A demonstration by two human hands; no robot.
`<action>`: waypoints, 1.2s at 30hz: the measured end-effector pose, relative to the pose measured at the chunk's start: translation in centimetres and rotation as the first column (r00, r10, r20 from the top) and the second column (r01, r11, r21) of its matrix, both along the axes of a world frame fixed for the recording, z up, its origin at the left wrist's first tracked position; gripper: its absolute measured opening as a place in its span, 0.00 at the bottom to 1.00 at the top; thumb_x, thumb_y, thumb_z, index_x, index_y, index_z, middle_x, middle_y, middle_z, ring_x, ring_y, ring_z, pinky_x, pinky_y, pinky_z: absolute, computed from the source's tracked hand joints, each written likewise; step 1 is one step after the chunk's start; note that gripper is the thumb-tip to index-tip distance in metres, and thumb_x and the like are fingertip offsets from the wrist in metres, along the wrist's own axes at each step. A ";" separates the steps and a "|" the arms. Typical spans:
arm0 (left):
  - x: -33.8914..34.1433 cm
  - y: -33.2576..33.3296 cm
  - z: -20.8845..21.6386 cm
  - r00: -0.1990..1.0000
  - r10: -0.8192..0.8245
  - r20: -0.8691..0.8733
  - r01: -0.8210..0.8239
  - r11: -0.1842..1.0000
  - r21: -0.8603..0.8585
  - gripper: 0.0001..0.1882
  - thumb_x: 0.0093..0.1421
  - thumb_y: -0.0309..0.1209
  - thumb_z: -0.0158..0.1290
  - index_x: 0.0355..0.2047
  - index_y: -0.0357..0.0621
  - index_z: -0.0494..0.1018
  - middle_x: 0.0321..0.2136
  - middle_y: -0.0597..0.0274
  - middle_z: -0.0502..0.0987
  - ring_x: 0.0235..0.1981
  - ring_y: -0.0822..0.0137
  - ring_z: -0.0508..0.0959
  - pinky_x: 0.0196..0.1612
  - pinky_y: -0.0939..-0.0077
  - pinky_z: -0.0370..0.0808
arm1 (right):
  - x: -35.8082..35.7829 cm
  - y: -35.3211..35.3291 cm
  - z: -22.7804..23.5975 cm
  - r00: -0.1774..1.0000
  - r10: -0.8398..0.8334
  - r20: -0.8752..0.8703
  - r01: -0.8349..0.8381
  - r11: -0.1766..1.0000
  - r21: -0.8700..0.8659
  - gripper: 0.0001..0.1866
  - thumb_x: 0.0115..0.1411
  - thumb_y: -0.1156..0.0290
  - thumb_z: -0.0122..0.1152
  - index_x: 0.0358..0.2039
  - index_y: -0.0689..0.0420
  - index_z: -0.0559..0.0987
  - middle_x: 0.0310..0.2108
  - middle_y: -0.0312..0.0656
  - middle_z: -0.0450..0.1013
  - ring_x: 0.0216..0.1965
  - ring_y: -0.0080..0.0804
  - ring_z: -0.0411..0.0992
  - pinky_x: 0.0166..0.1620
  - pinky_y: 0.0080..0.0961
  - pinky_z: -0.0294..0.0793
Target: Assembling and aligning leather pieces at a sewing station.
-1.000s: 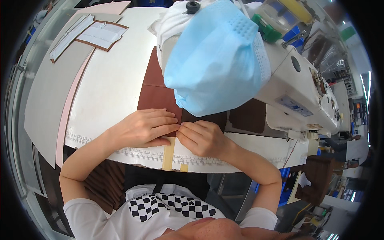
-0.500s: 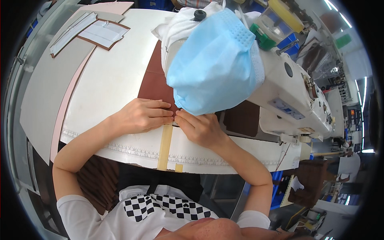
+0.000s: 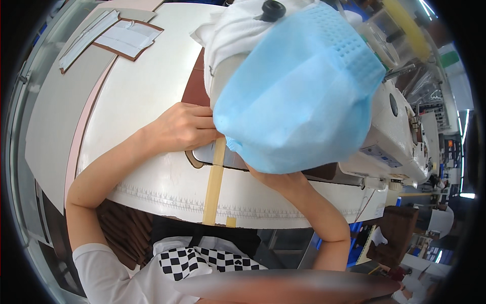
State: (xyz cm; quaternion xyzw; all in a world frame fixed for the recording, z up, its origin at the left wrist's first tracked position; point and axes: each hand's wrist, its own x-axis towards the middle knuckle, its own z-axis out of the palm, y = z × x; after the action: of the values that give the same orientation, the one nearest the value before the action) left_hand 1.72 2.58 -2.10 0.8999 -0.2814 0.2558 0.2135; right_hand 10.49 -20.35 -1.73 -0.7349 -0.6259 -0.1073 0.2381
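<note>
A brown leather-like panel [image 3: 196, 83] lies on the white sewing table, running away under the machine head. My left hand [image 3: 185, 126] is closed at the panel's near end, its fingers together and pointing right; the fingertips pass behind a light blue face mask [image 3: 298, 96] hung over the machine head. My right hand [image 3: 281, 180] reaches in under the mask from the near right. Only its back and wrist show; its fingers are hidden. The mask also hides the needle area. Just nearer than my left hand, a metal plate [image 3: 204, 153] and a yellow tape strip [image 3: 214, 190] show.
The white sewing machine body [image 3: 392, 134] stands on the right. A white cloth [image 3: 228, 38] hangs beside the mask. A printed ruler scale [image 3: 172, 199] follows the table's near edge. Brown-edged pieces with white paper [image 3: 129, 38] lie far left. Brown pieces [image 3: 121, 233] hang below the table.
My left hand has moved away from the near edge, uncovering the metal plate. My right hand has slipped mostly behind the mask. The view has shifted closer, so the mask looks larger.
</note>
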 end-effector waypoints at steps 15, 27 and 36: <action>-0.1 -0.4 1.9 0.999 0.053 -0.009 -0.053 0.997 0.064 0.05 0.47 0.22 0.58 0.27 0.40 0.76 0.24 0.62 0.76 0.26 0.60 0.77 0.28 0.70 0.75 | 1.4 -7.6 4.1 0.861 -0.476 -0.179 0.478 0.878 -0.031 0.06 0.54 0.73 0.61 0.33 0.55 0.78 0.29 0.41 0.74 0.28 0.41 0.73 0.34 0.33 0.72; 8.1 7.5 -0.3 0.835 0.471 -0.284 -0.550 0.719 -0.425 0.12 0.56 0.25 0.55 0.41 0.32 0.76 0.35 0.51 0.80 0.37 0.63 0.80 0.41 0.70 0.74 | 4.7 -11.2 2.6 0.812 -0.543 -0.211 0.481 0.829 -0.284 0.05 0.59 0.74 0.55 0.31 0.60 0.68 0.27 0.45 0.70 0.30 0.48 0.69 0.33 0.38 0.67; 8.3 11.1 -1.3 0.711 0.627 -0.317 -0.657 0.434 -0.617 0.18 0.58 0.31 0.57 0.45 0.32 0.74 0.39 0.51 0.80 0.40 0.60 0.79 0.44 0.68 0.74 | 1.0 -10.7 7.6 0.942 -0.292 -0.166 0.265 0.949 -0.170 0.04 0.57 0.77 0.53 0.28 0.59 0.68 0.31 0.45 0.68 0.37 0.46 0.68 0.40 0.42 0.65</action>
State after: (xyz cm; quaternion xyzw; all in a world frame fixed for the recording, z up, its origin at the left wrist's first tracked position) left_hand 10.04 13.66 -3.41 0.7938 0.2029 0.3846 0.4251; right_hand 11.51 -31.05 5.91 -0.8384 -0.4960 -0.0236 0.2246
